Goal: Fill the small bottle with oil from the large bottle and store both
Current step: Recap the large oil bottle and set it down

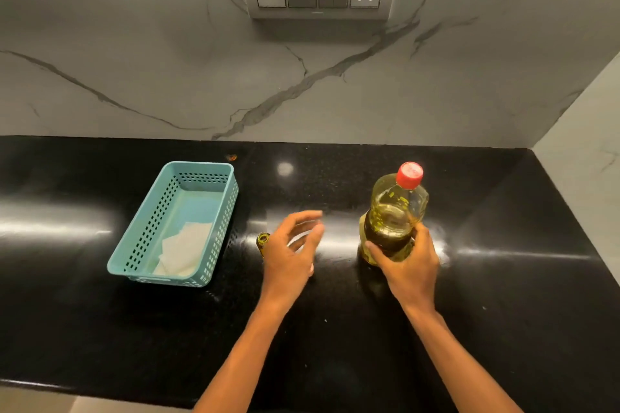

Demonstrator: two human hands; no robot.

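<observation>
The large bottle [391,221] is gripped by the right hand [407,265], the left hand [288,255] spread and empty; its cap [409,175] should be unscrewed with the bottle kept upright.

The large oil bottle [396,211], clear with yellow oil and a red cap [409,175] on, stands upright at the tabletop's [100,329] 3 o'clock. The small bottle [263,240], mostly hidden and apparently uncapped, stands at its 9 o'clock.
</observation>
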